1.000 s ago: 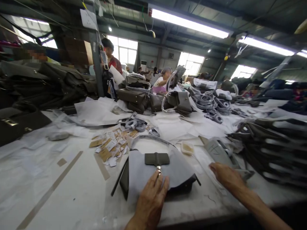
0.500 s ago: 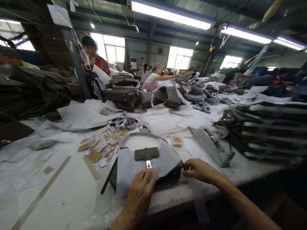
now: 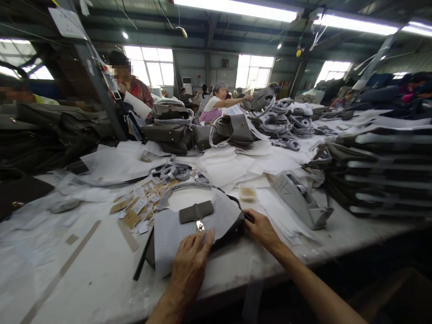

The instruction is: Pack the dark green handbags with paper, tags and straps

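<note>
A dark olive handbag [image 3: 232,233] lies on the white table in front of me. White tissue paper [image 3: 165,245] covers much of its front, around a flap tab [image 3: 196,211] with a metal clasp [image 3: 200,226]. My left hand [image 3: 189,263] rests flat on the papered front just below the clasp, its fingers stretched out. At the bag's right side, my right hand [image 3: 263,228] pinches a dark strap [image 3: 249,217]. The wrapped handle [image 3: 189,185] arches up behind the bag. A dark strip [image 3: 143,254] sticks out at the lower left.
A tape dispenser [image 3: 300,202] stands to the right, beside stacked dark bags [image 3: 388,175]. Behind my bag are a small plastic tub [image 3: 248,192], paper tags [image 3: 137,209], coiled wrapped straps [image 3: 175,172] and paper sheets [image 3: 226,164]. A co-worker [image 3: 216,103] reaches across farther back.
The handbag has slid a little to the left on the table, with both hands moving along. My right hand keeps its pinch at the bag's right side.
</note>
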`<state>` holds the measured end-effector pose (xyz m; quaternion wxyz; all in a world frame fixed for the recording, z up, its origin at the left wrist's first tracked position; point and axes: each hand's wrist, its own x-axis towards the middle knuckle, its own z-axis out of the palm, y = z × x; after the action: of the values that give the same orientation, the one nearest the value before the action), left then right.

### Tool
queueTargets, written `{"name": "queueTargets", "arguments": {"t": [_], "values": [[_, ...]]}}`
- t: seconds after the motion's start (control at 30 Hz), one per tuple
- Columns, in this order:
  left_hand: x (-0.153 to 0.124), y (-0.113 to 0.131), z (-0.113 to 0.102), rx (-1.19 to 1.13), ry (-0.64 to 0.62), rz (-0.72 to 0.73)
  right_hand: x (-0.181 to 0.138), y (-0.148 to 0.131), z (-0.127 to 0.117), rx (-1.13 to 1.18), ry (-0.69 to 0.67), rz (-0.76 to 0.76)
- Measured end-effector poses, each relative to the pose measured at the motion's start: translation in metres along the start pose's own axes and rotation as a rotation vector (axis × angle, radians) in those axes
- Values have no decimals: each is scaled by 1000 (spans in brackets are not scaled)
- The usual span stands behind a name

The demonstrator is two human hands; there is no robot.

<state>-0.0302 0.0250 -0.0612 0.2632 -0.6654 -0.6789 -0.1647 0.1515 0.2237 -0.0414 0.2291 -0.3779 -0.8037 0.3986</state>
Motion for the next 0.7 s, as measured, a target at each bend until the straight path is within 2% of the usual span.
{"name": "queueTargets", "arguments": {"t": [0.07,0.13,0.27,0.37,0.43,0.5,0.6,0.7], "values": [[-1,0,1,14,-1,-11,-2,4,-6,-1,-32,2],[-1,1,1,16,-8,-15,-10,10,-22,-37,19,12],[-2,2,-1,-2,-44,-5,-45,31,-81,-113,204,75],[-3,-1,-3,-23,-51,4,-95,59,-143,-102,225,258],[-2,-5,0,-50,-65,35,-142,83,-183,-67,241,431],[-1,-9,5,-76,-91,28,-196,108,-213,-110,233,636],[-1,-12,12,-102,-58,26,-269,141,-228,-285,148,902],[-1,-14,16,-186,12,17,-311,163,-214,-393,105,988]]}}
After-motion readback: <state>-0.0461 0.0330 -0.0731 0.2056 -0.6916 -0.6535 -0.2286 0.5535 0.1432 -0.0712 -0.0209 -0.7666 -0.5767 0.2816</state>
